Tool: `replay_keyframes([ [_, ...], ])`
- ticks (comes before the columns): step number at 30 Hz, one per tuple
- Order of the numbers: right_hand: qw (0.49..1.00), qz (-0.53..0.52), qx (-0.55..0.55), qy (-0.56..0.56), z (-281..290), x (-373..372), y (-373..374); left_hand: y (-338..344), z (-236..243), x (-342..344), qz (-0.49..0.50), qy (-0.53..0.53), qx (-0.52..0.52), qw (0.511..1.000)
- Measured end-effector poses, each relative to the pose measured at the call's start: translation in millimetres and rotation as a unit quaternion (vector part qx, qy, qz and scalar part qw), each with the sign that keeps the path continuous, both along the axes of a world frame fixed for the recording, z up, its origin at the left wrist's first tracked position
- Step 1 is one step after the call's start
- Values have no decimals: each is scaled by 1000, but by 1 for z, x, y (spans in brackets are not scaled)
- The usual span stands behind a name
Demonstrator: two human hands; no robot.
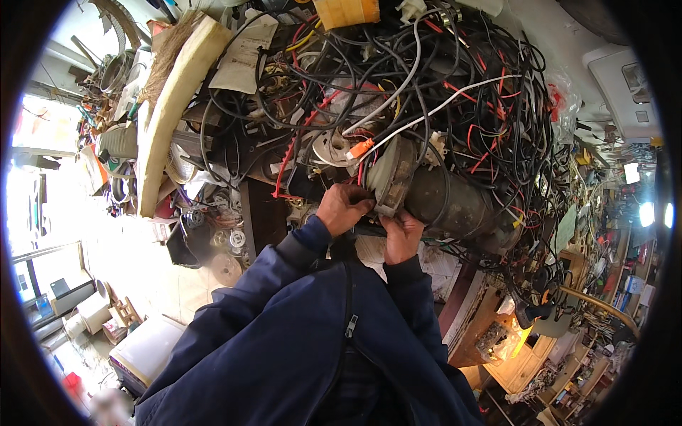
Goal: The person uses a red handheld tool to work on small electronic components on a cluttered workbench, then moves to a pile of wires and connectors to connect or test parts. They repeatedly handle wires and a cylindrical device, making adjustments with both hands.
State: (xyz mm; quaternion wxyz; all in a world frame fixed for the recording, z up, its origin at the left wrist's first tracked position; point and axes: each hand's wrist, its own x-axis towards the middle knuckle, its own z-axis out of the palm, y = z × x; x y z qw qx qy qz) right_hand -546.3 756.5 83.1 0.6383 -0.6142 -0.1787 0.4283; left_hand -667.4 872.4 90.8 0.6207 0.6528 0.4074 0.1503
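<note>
Navy jacket (284,348), hands (346,208) at round casing (391,172), black container (187,246) leftward

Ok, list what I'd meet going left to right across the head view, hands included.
Long cream slab, left hand, right hand, dark metal cylinder, clear plastic wrapping, white plastic casing.

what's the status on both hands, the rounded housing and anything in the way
Left hand by rounded housing, fingers curled; right hand at its near edge. Housing beside dark cylinder. Tangled cables crowd behind, some draped over cylinder.
</note>
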Motion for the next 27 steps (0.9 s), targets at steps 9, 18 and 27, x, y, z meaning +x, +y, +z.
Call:
replay_keyframes([
  [9,999,-3,-9,-47,-9,3,2,0,8,0,-5,14,-5,1000],
  [18,976,-15,93,198,14,2,-14,-6,0,-14,35,-102,-129,986],
  [27,949,-36,92,299,23,-1,-24,-17,16,-32,82,-148,-302,938],
])
